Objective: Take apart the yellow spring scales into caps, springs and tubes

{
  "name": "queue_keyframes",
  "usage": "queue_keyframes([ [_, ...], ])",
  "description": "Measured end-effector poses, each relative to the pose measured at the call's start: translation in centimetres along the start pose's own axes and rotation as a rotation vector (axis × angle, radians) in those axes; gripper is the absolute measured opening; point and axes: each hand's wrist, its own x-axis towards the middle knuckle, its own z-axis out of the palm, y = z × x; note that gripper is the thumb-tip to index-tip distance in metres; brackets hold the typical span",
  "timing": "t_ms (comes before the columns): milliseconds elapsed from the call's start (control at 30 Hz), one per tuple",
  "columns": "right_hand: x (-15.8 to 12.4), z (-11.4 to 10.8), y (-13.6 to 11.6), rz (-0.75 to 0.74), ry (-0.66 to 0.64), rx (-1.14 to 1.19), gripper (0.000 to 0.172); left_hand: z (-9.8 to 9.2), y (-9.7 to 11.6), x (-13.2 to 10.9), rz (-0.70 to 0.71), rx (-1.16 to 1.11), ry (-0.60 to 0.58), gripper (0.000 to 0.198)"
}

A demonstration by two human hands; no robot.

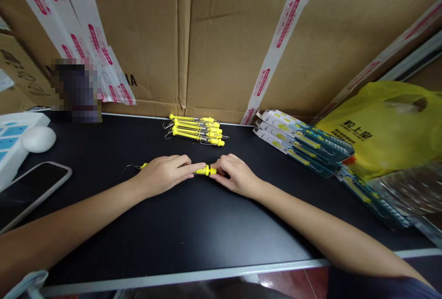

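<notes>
A slim yellow rod-shaped tool [200, 170] with a thin metal hook at its left end lies low over the black tabletop, pointing left to right. My left hand [165, 173] is closed over its middle and hides most of the shaft. At its right end, my right hand [236, 173] pinches the tip by a dark ring, between thumb and fingers. Just behind my hands lies a small stack of similar yellow hooked tools [196, 130], with clear middle sections and wire hooks showing at their left ends.
Printed boxes [297, 140] picturing the yellow tool lie stacked at right, beside a yellow plastic bag [380, 124] and clear packaging [410, 191]. At left are a phone [32, 188] and a white device [14, 138] with a rounded knob. Large taped cartons [221, 46] wall the back.
</notes>
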Motion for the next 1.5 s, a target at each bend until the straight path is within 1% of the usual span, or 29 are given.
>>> queue_keyframes([
  [200,0.06,-0.25,-0.17,0.076,-0.035,0.001,0.028,0.07,-0.11,0.05,-0.002,-0.006,-0.001,0.037],
  [333,0.13,-0.17,-0.13,0.059,-0.057,-0.027,0.022,-0.02,-0.06,0.15,-0.001,0.0,0.0,0.037],
  [500,-0.01,-0.05,0.0,0.018,-0.022,-0.016,0.019,-0.13,0.04,0.16,0.001,-0.005,-0.006,0.036],
  [667,0.01,-0.33,-0.16,0.075,-0.053,-0.009,0.031,-0.18,0.05,0.13,0.002,-0.005,0.004,0.036],
  [767,0.09,-0.44,-0.21,0.079,-0.086,-0.037,0.024,-0.18,0.04,0.11,-0.001,-0.003,-0.01,0.036],
  [833,0.11,-0.39,-0.15,0.063,-0.094,-0.048,0.023,-0.18,0.04,0.11,-0.004,0.004,-0.014,0.036],
  [967,0.04,-0.13,0.04,0.044,-0.045,-0.023,0.02,-0.13,-0.01,0.1,-0.009,0.006,-0.009,0.037],
  [1100,-0.03,-0.11,0.03,0.043,-0.011,-0.003,0.021,-0.11,-0.03,0.11,-0.012,0.001,-0.003,0.037],
  [1233,0.05,-0.39,-0.13,0.08,-0.023,-0.013,0.028,-0.15,0.0,0.13,-0.01,-0.007,-0.005,0.036],
  [1367,0.09,-0.43,-0.09,0.07,-0.048,-0.028,0.023,-0.17,-0.03,0.11,-0.012,-0.003,-0.006,0.037],
  [1500,-0.03,-0.21,0.06,0.054,-0.024,-0.015,0.022,-0.11,-0.1,0.1,-0.01,0.002,-0.002,0.037],
])
